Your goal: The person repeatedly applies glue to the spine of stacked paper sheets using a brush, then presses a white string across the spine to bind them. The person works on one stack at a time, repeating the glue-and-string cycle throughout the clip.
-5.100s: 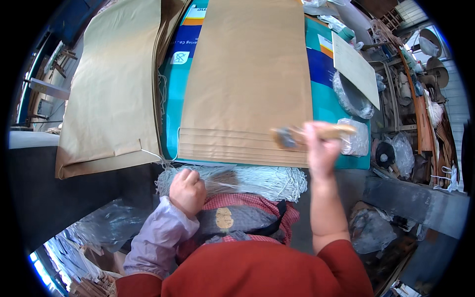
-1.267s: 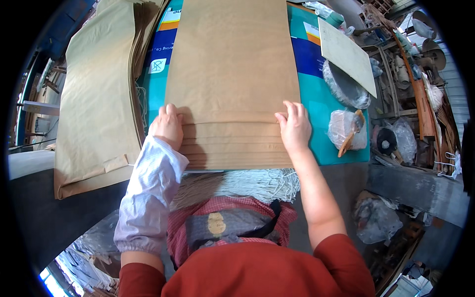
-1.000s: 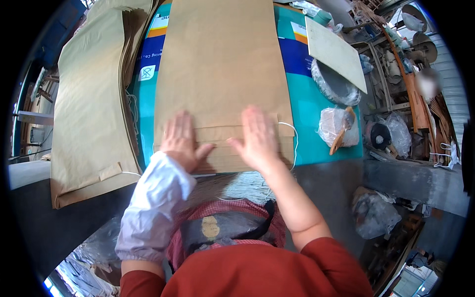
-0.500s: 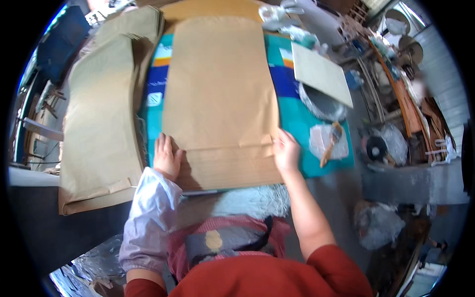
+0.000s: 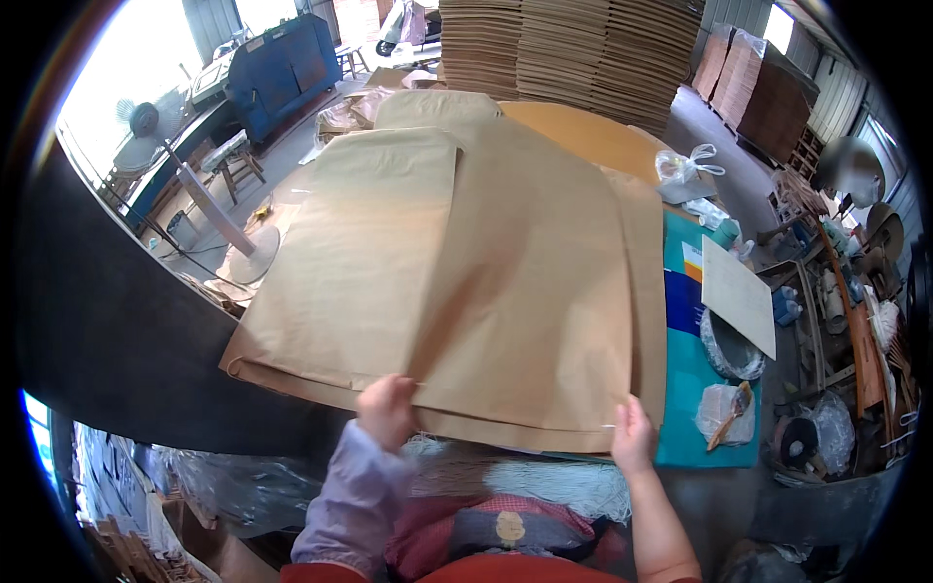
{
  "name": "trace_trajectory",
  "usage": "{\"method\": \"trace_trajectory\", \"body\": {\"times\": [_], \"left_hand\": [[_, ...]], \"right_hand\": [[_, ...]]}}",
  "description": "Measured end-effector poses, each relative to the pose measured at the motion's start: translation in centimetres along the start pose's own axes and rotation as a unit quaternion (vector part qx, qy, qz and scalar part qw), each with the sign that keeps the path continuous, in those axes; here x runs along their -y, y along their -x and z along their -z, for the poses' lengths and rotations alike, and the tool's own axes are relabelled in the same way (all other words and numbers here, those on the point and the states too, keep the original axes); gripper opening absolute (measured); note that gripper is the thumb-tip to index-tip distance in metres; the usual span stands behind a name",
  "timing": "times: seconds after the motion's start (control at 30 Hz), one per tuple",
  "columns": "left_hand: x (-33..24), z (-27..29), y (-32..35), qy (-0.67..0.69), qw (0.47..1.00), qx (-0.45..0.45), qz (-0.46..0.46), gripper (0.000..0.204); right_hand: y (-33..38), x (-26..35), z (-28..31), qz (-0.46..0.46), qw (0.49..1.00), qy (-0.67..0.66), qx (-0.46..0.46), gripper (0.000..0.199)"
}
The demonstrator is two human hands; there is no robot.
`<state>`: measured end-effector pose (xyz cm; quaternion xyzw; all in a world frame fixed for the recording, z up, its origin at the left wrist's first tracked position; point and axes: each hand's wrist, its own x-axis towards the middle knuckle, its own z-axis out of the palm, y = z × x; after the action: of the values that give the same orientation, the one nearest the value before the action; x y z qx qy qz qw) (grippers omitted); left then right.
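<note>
A large brown paper bag (image 5: 554, 291) is spread in front of me, its near edge toward my body. My left hand (image 5: 387, 413) is closed on its near left corner, where the stack's edge also lies. At the near right corner my right hand (image 5: 634, 434) pinches the edge between thumb and fingers. Another brown paper bag (image 5: 646, 262) shows underneath along the right side. To the left lies a stack of brown paper bags (image 5: 350, 262), partly overlapped with the held one.
A teal printed sheet (image 5: 680, 413) covers the worktop at the right. On it are a brush (image 5: 731, 416) on a plastic-wrapped block, and a round basin (image 5: 729, 355) partly under a pale board (image 5: 741, 296). Tall cardboard stacks (image 5: 564, 58) stand behind; a fan (image 5: 144, 119) is far left.
My view has lifted and turned left. A brown paper bag now lies over the one in the middle, held at both near corners; my left hand has gone from lying flat to closed.
</note>
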<state>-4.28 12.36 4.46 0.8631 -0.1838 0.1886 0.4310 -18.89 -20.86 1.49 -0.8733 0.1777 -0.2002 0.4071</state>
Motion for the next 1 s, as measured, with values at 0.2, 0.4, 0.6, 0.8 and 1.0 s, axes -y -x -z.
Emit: {"method": "trace_trajectory", "body": {"times": [0.2,0.4,0.6,0.8,1.0], "left_hand": [[11.7,12.1,0.0,-0.21,0.965,-0.137,0.078,0.015],[15.5,19.9,-6.9,-0.52,0.836,-0.007,0.178,0.016],[12.0,18.3,-9.3,-0.63,0.769,-0.108,-0.022,0.018],[3.3,6.1,0.7,-0.211,0.953,-0.049,-0.211,0.009],[0.2,-7.2,12.0,-0.059,0.87,0.44,-0.215,0.012]], "right_hand": [[-3.3,6.9,-13.3,0.047,0.957,-0.257,0.126,0.027],[-3.0,12.8,-21.7,-0.073,0.88,-0.3,0.362,0.034],[0.6,11.8,-12.8,0.028,0.812,-0.2,0.548,0.062],[-0.3,-2.2,7.3,0.084,0.982,0.133,0.099,0.013],[1.9,-10.8,20.1,-0.04,0.864,0.499,0.052,0.031]]}}
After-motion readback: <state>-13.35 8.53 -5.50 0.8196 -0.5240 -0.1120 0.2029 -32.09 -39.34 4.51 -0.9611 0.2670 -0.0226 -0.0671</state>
